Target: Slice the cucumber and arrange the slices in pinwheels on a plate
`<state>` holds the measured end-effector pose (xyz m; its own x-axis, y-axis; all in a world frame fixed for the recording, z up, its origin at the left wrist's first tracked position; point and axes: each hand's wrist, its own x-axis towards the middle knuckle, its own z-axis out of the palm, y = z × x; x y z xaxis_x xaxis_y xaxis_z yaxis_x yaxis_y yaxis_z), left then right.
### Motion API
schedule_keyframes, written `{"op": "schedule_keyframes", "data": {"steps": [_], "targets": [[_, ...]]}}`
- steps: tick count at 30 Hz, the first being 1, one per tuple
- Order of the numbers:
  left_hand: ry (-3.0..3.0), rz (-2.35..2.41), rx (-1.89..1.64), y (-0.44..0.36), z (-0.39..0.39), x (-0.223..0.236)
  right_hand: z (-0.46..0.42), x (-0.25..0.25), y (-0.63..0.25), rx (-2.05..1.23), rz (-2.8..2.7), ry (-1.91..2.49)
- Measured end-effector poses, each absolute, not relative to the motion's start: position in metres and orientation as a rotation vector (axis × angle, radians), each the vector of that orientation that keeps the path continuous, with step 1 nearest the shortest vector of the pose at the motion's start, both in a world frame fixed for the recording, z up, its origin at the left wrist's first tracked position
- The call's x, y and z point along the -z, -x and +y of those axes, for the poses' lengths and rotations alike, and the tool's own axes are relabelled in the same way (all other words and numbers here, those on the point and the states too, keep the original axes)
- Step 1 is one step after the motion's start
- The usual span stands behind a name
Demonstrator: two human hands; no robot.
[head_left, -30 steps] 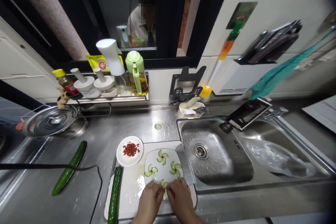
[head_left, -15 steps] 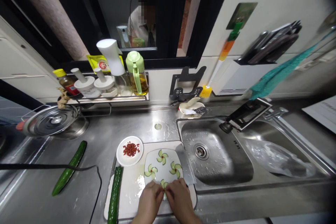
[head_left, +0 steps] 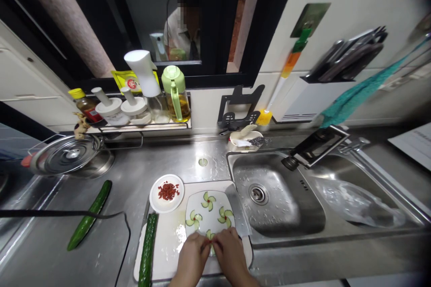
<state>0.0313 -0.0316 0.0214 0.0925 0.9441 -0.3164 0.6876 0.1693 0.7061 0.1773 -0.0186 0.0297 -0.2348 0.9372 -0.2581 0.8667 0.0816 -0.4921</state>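
Observation:
My left hand (head_left: 192,253) and my right hand (head_left: 230,253) meet at the near edge of a white square plate (head_left: 209,220), fingers pinched. A tiny red piece, apparently a goji berry (head_left: 211,241), shows between the fingertips. Beneath them is a cucumber-slice flower (head_left: 209,234), partly hidden. Three more pinwheel flowers of cucumber slices with red centres lie on the plate. The plate rests on a white cutting board (head_left: 168,244). Left of it are a dish (head_left: 154,203) of goji berries and a cut cucumber (head_left: 147,251).
A flat grey blade (head_left: 241,211) lies right of the plate, beside the sink (head_left: 276,233). Another cucumber (head_left: 89,217) rests on the steel counter, crossed by a black cable (head_left: 111,216). A lidded pot (head_left: 72,154) and a rack of seasonings (head_left: 141,126) stand behind.
Both hands stay almost in place over the nearest flower. Between the fingertips the red piece shows a little more clearly; everything else is unchanged.

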Motion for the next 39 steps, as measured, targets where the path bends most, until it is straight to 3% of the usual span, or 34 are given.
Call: {"op": "schedule_keyframes", "data": {"steps": [39], "targets": [[-1.576,1.643,-0.469,-0.0316,-0.0341,-0.0182,-0.0225,-0.0291,-0.1797,-0.846,-2.214,1.857]]}}
